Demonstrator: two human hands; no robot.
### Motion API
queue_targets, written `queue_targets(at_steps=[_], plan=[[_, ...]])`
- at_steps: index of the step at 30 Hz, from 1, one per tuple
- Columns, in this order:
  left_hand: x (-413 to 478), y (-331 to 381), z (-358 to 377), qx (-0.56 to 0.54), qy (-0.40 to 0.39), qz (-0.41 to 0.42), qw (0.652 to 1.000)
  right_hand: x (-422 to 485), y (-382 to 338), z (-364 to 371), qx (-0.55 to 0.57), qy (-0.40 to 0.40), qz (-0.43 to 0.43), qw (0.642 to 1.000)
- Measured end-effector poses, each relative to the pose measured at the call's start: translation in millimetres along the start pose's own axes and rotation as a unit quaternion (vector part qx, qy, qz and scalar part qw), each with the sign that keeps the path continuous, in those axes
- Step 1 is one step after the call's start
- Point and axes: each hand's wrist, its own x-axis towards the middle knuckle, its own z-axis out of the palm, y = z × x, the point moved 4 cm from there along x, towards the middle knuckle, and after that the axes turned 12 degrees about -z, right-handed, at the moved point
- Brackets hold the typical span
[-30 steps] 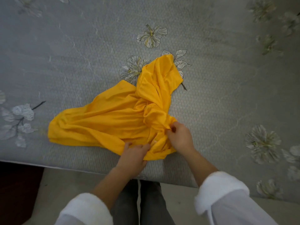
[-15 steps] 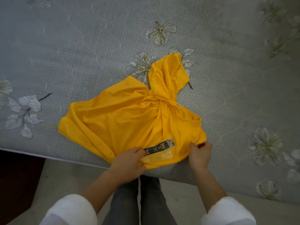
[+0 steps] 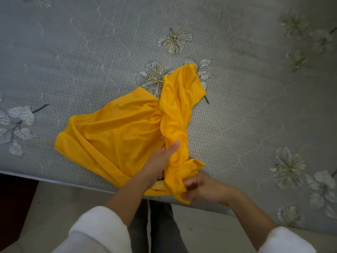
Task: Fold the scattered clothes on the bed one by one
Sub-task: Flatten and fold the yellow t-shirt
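Loosely bunched, the shirt [image 3: 116,132] lies on the bed [image 3: 73,52] at its near edge. It is thin, smooth, bright yellow cloth. Its left part spreads in a broad, softly creased sheet with a rounded corner, and its right part is wound into a thick rope-like twist that runs from a flared flap at the far end down to the hands. The right hand [image 3: 202,189] has its fingers curled round the crumpled near end of the twist, clamped on it just over the bed's edge. The left hand [image 3: 160,161] lies against the twist with the thumb straight along it; its fingers are buried in the cloth, so I cannot tell its grip. The bed cover is grey, finely ribbed weave printed with outlined pale flowers [image 3: 174,41]. Both sleeves [image 3: 98,232] are white and fleecy.
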Motion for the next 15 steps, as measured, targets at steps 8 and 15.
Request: queue_targets(at_steps=[8,15], plan=[[-28.0,-5.2,-13.7,0.264,0.102,0.174,0.943,-2.2,-56.0,-67.2,-0.202,0.373,-0.131,0.896],[-110.3,33.6,-13.3,0.304,-0.006,0.196,0.932,40.5,-130.6,-27.4,-0.685,-0.034,-0.136,0.715]])
